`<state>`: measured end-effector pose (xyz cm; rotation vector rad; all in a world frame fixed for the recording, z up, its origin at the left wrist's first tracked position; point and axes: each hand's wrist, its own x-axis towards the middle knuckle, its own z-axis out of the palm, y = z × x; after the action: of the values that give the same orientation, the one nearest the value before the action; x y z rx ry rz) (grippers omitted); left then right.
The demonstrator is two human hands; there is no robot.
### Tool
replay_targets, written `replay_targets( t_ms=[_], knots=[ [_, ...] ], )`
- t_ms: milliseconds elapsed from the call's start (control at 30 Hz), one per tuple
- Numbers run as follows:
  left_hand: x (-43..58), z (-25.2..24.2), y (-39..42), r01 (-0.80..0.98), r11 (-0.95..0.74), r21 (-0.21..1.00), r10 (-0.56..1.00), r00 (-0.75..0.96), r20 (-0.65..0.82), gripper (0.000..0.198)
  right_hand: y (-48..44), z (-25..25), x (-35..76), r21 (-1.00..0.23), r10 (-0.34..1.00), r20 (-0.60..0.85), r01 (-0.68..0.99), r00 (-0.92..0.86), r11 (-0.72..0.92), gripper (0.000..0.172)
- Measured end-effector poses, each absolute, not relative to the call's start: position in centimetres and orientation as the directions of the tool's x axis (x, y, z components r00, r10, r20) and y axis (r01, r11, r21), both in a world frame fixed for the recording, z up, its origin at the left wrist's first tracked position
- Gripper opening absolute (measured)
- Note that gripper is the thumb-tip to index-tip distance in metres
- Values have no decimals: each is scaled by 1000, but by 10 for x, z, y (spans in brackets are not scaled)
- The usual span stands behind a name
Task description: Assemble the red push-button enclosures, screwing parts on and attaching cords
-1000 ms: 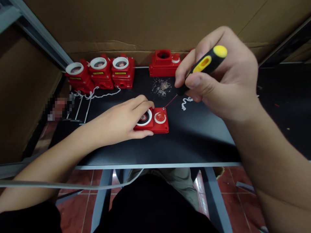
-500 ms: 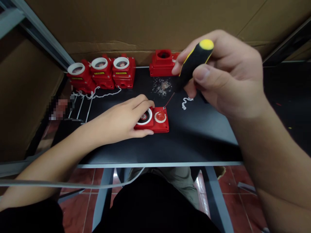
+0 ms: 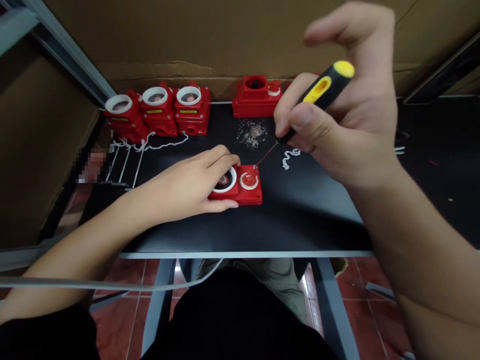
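Note:
On the black tabletop lies a red box point(image 3: 249, 195) with a white-ringed round window and a small red dome. My left hand point(image 3: 195, 182) is wrapped over its left part, fingers on the far edge and thumb along the near edge. Above and to the right, my right hand point(image 3: 337, 110) grips a black and yellow screwdriver point(image 3: 326, 90) between thumb and fingers, with the index finger raised off the handle. The thin shaft slants down left, and its tip meets the screw at the box's far right corner.
Three red boxes with white rings point(image 3: 155, 112) stand at the back left, with white cord by them. Another red box point(image 3: 257, 102) stands at the back, behind pale shavings point(image 3: 253, 132). A short white cord point(image 3: 288, 157) lies near my right hand.
My right hand has turned on the screwdriver, and its index finger has lifted away. The handle leans further right, showing its yellow inset. My left hand keeps its place on the box.

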<state>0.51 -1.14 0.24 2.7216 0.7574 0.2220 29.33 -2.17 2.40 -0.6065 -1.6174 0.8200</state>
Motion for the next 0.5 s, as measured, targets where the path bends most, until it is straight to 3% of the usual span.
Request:
replay_targets(
  t_ms=[233, 500],
  knots=[
    [5, 2, -11, 486, -812, 324, 530, 846, 57, 68, -21, 27, 296, -835, 779, 550, -230, -300, 500, 24],
    [6, 4, -12, 490, -814, 313, 530, 846, 55, 67, -25, 24, 298, -808, 788, 590, -124, -178, 576, 16]
  ],
)
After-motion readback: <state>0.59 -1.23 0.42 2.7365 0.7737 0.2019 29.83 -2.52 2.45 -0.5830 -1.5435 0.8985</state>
